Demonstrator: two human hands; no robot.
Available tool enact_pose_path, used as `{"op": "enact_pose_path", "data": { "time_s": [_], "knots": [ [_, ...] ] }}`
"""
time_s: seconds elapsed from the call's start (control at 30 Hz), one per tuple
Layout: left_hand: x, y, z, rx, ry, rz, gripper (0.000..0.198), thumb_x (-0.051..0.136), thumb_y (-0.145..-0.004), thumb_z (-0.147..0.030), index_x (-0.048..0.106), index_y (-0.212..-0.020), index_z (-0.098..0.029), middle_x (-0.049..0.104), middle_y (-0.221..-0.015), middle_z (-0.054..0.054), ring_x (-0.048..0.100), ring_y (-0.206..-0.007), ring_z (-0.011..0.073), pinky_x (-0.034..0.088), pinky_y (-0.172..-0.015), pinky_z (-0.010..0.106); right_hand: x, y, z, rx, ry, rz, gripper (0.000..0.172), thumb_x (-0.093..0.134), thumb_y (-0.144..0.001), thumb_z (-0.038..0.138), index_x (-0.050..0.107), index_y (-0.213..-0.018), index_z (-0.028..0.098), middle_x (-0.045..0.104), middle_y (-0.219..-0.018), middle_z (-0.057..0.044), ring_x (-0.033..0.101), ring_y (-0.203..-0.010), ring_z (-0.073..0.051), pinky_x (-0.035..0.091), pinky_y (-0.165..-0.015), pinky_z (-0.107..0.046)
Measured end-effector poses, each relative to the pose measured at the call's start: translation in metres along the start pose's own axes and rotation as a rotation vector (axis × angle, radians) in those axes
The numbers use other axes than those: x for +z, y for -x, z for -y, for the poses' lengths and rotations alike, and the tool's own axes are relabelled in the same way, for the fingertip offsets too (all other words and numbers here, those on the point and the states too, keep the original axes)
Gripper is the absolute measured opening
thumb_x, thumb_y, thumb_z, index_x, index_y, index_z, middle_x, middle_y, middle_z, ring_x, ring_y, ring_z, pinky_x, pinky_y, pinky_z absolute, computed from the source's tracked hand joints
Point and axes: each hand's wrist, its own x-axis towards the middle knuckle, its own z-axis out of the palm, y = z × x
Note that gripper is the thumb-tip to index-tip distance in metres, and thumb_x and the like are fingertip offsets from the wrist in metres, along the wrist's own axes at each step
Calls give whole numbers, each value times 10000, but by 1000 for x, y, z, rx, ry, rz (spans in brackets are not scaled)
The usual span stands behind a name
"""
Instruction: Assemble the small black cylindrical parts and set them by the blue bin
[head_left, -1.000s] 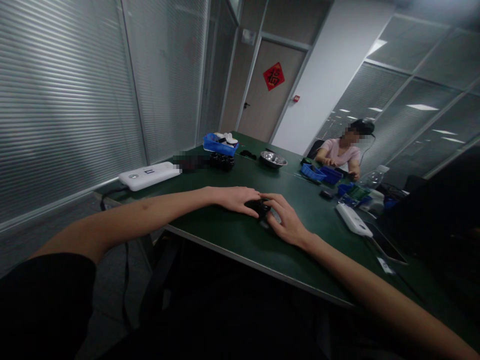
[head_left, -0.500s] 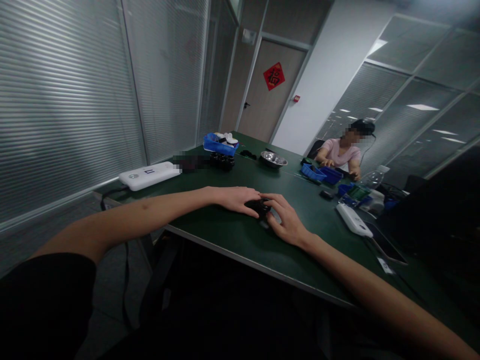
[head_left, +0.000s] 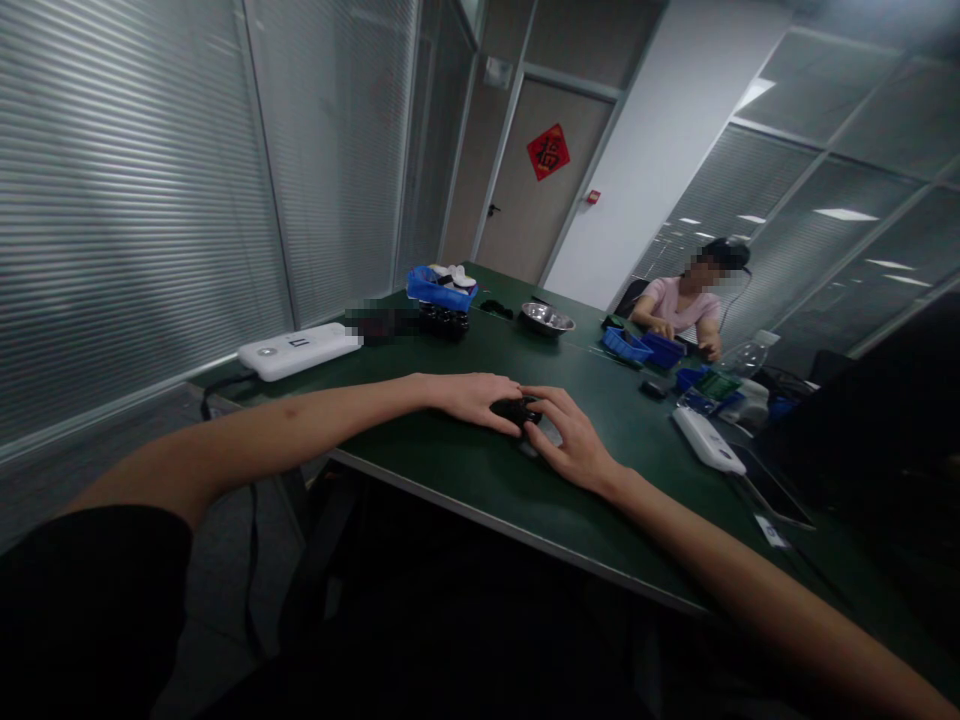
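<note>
A small black, rounded computer mouse (head_left: 514,410) lies low over the green table, between my two hands. My left hand (head_left: 472,398) grips it from the left, thumb along the near side and fingers over the far side. From the right, my right hand (head_left: 574,440) holds its other end, with the thumb at the near edge and the fingertips curled over the top. Much of the mouse is hidden by my fingers. Just below my right thumb shows a small pale grey patch (head_left: 529,447), too unclear to name.
A white power bank (head_left: 300,350) lies at left; another white device (head_left: 709,440) and a phone (head_left: 772,487) lie at right. Farther back are a blue basket (head_left: 442,290), shiny black parts (head_left: 444,320), a metal bowl (head_left: 547,319) and a bottle (head_left: 739,370). A person (head_left: 682,305) sits across.
My right thumb has shifted slightly left and up against the mouse. My left hand stays almost still. The person across has moved their hands a little at the blue bin.
</note>
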Motion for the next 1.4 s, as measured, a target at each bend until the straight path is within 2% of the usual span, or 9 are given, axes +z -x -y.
{"op": "enact_pose_path", "data": {
  "time_s": [0.53,0.83,1.27,1.4],
  "knots": [
    [-2,0,-2,-31,16,4,466,634,-955,-550,645,-1165,-134,672,-1153,128,620,-1045,243,452,-901,314,0,2,-4,-24,-25,8,289,469,-1009,147,556,-1265,248,571,-1429,-147,551,-1321,-320,507,-1075,-607],
    [0,-1,2,-5,18,5,432,631,-960,-520,639,-1175,-146,663,-1180,128,615,-1063,239,449,-917,314,2,0,-1,10,0,-4,172,577,-1021,273,582,-1192,258,603,-1383,-139,577,-1287,-322,519,-1064,-585],
    [-4,1,-4,-42,14,16,473,610,-955,-564,644,-1162,-141,669,-1144,125,614,-1035,242,442,-906,322,-1,1,-1,-13,-26,15,248,466,-1033,191,558,-1258,241,575,-1423,-155,550,-1322,-317,506,-1077,-602],
    [-3,1,-3,-21,25,11,463,622,-954,-552,644,-1176,-147,667,-1158,125,615,-1062,245,444,-921,321,-1,0,0,-10,-19,8,221,498,-1026,221,566,-1234,245,586,-1409,-153,562,-1303,-324,513,-1064,-601]
  ]
}}
